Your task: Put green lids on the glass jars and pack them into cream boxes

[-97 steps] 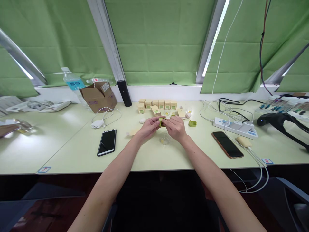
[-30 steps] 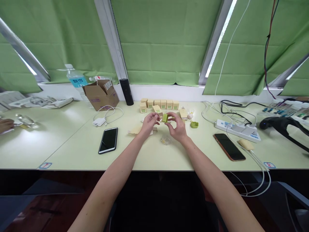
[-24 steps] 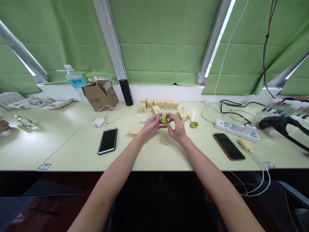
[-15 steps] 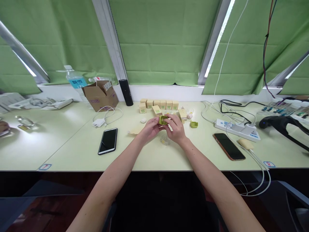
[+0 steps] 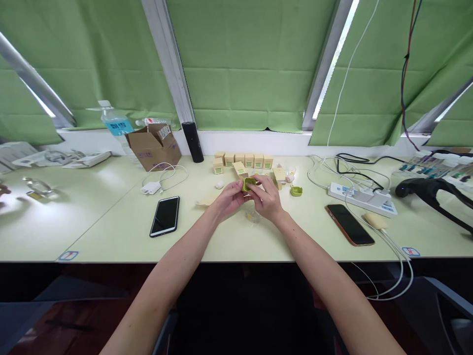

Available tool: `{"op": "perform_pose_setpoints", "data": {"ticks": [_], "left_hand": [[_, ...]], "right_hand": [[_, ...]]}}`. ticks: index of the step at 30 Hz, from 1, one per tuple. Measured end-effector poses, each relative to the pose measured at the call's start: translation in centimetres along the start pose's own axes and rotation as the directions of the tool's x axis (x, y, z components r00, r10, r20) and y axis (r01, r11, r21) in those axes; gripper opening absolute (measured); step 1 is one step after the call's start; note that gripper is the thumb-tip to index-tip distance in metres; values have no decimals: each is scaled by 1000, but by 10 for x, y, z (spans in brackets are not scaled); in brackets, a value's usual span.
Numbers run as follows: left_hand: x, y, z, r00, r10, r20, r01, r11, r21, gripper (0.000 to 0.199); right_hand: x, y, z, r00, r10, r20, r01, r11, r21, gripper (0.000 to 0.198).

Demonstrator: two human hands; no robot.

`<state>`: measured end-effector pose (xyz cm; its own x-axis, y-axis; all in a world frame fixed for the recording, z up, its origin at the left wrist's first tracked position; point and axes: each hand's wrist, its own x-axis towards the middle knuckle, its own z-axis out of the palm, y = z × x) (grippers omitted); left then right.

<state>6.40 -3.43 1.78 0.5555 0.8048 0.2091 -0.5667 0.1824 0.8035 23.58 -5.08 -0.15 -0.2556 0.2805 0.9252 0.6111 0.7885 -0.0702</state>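
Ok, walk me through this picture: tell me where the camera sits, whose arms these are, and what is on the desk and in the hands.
The camera is worn on a person's head and looks forward and down, so the two bare arms coming in from the bottom are that person's own. The left hand and right hand meet over a pale green desk and together hold a small green case. Behind them stands a row of small cream boxes; a second green piece lies to the right. A black phone lies on the left and another phone on the right, by a power strip. Further back stand a cardboard box and a water bottle.
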Motion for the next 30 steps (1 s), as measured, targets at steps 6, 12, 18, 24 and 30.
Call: {"op": "perform_pose_setpoints", "data": {"ticks": [6,12,18,24,30], "left_hand": [[-1,1,1,1000,-18,17,18,1000,-2,37],[-2,0,4,1000,3,-22,-4,999,-41,33],[-2,2,7,1000,13,9,-13,1000,9,37],[-1,2,5,1000,20,6,-20,1000,16,37],[-2,3,7,1000,19,-11,-18,999,27,38]], "right_hand": [[0,1,0,999,-48,-24,49,998,48,27],[-1,1,1,999,8,-43,-7,999,44,22],[-1,-2,2,996,22,-84,-16,997,74,22],[-3,-1,1,997,74,-22,-71,993,98,24],[1,-4,1,996,70,-50,-65,993,103,21]]}}
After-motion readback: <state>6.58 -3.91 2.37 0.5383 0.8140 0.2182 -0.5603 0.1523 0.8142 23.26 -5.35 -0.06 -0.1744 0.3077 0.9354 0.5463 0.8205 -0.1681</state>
